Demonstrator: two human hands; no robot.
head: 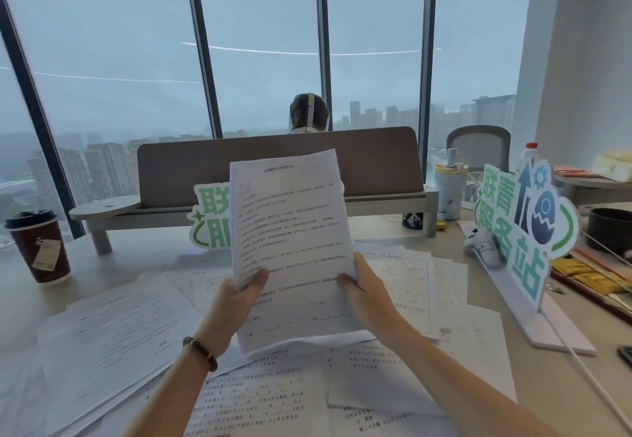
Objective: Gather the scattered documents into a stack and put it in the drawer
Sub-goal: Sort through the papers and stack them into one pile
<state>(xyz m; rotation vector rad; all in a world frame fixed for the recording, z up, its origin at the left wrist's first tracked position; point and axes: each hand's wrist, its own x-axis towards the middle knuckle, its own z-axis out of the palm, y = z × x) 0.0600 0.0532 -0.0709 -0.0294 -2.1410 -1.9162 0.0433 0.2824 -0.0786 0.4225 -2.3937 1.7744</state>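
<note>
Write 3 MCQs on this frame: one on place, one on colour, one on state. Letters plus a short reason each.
1. Where does the coffee cup stand?
A. on the desk at far left
B. on the shelf riser
C. beside the pale tumbler

2. What colour is the lettering on the standing sign?
A. red
B. green
C. black

3. How is the held stack of papers gripped?
A. left hand alone
B. right hand alone
C. both hands, one at each lower side edge

Answers:
1 A: the cup sits on the desk left of the loose sheets.
2 B: the characters are green, fading to teal.
3 C: the left hand and right hand each pinch a side of the stack, thumbs on its front, raised above the desk.
</note>
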